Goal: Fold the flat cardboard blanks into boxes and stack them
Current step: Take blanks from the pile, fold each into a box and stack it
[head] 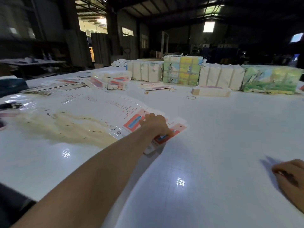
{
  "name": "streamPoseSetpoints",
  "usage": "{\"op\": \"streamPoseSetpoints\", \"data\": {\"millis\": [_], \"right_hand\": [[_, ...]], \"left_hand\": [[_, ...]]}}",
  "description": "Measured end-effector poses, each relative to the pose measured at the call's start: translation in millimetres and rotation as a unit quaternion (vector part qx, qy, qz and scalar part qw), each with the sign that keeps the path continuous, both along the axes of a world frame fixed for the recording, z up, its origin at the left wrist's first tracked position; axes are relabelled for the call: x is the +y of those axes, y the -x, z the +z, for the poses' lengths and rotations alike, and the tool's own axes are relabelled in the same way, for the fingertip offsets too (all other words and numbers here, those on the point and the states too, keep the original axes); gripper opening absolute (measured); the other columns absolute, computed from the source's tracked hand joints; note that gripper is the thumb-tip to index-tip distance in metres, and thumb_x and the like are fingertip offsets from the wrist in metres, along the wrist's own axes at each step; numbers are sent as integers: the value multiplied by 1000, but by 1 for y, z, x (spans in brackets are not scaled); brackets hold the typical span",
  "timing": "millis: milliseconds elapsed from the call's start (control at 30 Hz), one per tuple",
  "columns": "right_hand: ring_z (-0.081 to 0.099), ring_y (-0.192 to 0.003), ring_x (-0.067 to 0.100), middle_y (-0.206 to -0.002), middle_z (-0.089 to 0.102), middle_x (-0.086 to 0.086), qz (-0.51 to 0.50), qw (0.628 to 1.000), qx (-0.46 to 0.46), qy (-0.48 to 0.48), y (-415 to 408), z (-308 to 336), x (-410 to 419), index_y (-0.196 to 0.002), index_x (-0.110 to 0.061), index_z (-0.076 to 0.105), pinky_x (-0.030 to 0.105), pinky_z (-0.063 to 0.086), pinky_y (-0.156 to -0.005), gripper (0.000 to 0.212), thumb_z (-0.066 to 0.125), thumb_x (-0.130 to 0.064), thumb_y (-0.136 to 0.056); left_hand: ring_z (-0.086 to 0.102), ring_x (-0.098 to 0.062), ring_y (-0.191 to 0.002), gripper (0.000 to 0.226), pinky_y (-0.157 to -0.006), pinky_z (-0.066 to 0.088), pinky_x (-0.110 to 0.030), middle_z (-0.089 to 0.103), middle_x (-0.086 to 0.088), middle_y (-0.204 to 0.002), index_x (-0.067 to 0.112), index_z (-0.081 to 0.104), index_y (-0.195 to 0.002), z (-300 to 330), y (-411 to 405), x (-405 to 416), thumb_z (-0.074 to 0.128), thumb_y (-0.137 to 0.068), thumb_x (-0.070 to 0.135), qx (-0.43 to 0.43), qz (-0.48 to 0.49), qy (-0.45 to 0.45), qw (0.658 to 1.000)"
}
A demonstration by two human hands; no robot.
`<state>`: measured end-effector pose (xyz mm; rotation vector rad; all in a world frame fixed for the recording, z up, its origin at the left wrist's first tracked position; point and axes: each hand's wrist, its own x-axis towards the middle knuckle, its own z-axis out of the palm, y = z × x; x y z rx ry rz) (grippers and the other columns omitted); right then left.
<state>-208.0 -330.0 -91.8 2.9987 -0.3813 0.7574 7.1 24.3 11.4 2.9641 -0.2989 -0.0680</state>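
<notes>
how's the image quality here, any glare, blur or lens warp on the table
Head view: dim hall, bright windows behind. Two small star-shaped glare spots on the glossy white table. The spread of flat blanks smears into a cream blur at its left part. The left hand on the blanks is sharp enough; the right hand is soft at the frame edge. Wide-angle warp bends the table's edges.

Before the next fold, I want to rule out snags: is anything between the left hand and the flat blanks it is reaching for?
Nothing visible. The left hand already lies on the near end of the fanned flat blanks. The rubber bands and folded boxes lie farther back.
</notes>
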Motion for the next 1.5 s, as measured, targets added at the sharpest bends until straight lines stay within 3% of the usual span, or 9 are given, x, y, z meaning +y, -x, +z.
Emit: {"op": "streamPoseSetpoints", "data": {"millis": [200, 300, 467, 767, 933, 1033, 1167, 1200, 1500], "right_hand": [[33, -131, 46, -140, 42, 26, -83, 981, 124, -125, -38, -10, 11, -132, 1, 49, 57, 26, -108, 38, 49, -15, -97], [58, -103, 37, -110, 64, 13, -28, 991, 34, -126, -8, 15, 28, -105, -21, 68, 37, 46, -91, 21, 60, -15, -86], [61, -69, 37, -77, 65, 7, -1, 999, -17, -48, 18, 51, 69, -74, -16, 72, 44, 52, -58, 18, 77, -1, -66], [54, -101, 25, -105, 60, 0, -5, 999, 39, -38, 24, 69, 80, -101, -21, 67, 32, 43, -79, 22, 50, -32, -91], [58, -93, 28, -101, 65, 7, -10, 989, -20, -144, 28, 66, 75, -99, -10, 66, 32, 43, -70, 17, 54, -17, -89], [60, -74, 13, -84, 68, 0, 17, 932, -114, -343, 33, 71, 72, -93, -14, 69, 27, 47, -63, 27, 47, 0, -86], [55, -45, 22, -58, 61, 11, 116, 670, -178, -711, 37, 86, 78, -74, -6, 66, 25, 38, -38, 33, 40, -11, -94], [53, -41, 24, -58, 61, 14, 134, 648, -157, -733, 37, 87, 80, -73, -4, 64, 23, 37, -37, 30, 43, -12, -94], [60, -47, 26, -81, 71, 20, 192, 666, -105, -713, 38, 83, 79, -105, 2, 57, 25, 47, -39, 21, 48, 11, -88]], "left_hand": [[40, -27, -114, 72, -92, 38, -38, 47, -13, -121, 11, 42, -122, 4, 2, 1, 66, -74, 59, 29, -1, 19, 999], [47, -26, -111, 63, -93, 40, -36, 53, -10, -117, 11, 47, -114, 10, 3, 1, 69, -74, 55, 48, 3, 23, 999], [56, -23, -96, 76, -82, 51, -39, 53, -9, -104, 11, 24, -128, 21, 12, -11, 75, -74, 27, 54, 23, 133, 989], [61, -7, -80, 55, -67, 54, -28, 56, 18, -98, 42, 36, -96, 23, 99, -88, 61, -58, 71, 77, -243, 243, 936], [61, -7, -79, 63, -66, 53, -25, 54, 24, -95, 48, 30, -94, -2, 131, -104, 61, -47, 76, 103, -294, 249, 917], [59, -7, -82, 70, -65, 52, -24, 50, 27, -99, 51, 28, -101, -7, 133, -98, 65, -46, 72, 114, -319, 229, 913], [55, -6, -91, 79, -73, 53, -26, 46, 21, -112, 50, 29, -113, -9, 133, -91, 64, -46, 72, 78, -352, 184, 915], [54, -6, -92, 81, -74, 52, -25, 45, 21, -113, 49, 27, -115, -9, 134, -91, 61, -47, 74, 57, -357, 171, 917], [47, -13, -101, 90, -82, 34, -26, 51, 7, -117, 23, 33, -137, -20, 147, -101, 52, -65, 73, -269, -371, 120, 880]]}}
